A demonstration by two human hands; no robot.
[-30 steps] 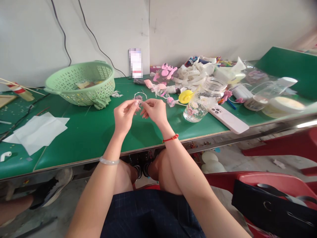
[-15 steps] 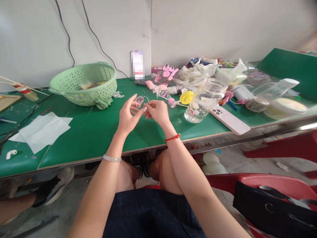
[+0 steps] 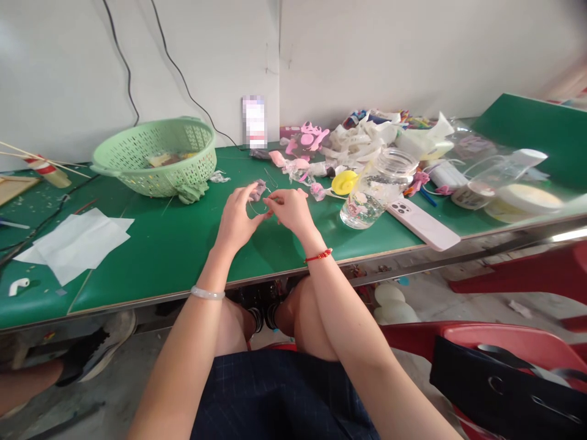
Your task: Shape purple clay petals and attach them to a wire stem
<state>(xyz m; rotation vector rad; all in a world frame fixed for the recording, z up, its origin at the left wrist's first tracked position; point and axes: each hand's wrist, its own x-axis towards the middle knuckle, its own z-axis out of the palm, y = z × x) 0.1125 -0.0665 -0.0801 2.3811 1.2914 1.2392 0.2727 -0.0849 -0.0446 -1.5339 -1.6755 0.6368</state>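
Observation:
My left hand point(image 3: 233, 221) curves around a thin wire ring, thumb and fingers at its edge. At the ring's top, by the left fingertips, sits a small greyish-purple piece point(image 3: 258, 189) that looks like thin film or fabric. My right hand point(image 3: 292, 208) is closed in a pinch at the ring's right side, close to the left thumb; its fingertips partly hide what they grip. Loose thin wires point(image 3: 270, 177) lie on the green table point(image 3: 192, 244) just beyond the fingers.
To the left are a green basket point(image 3: 151, 177), white paper sheets point(image 3: 77, 244) and an earbud point(image 3: 19, 286). A clear jar point(image 3: 367, 198), a yellow piece point(image 3: 343, 182), a pink phone point(image 3: 426, 226) and white scraps point(image 3: 362, 137) lie right. A phone point(image 3: 254, 122) leans on the wall.
The ring has tilted and sits lower between my hands, with the purple piece now at its top by the left fingertips. My left fingers have curled in slightly.

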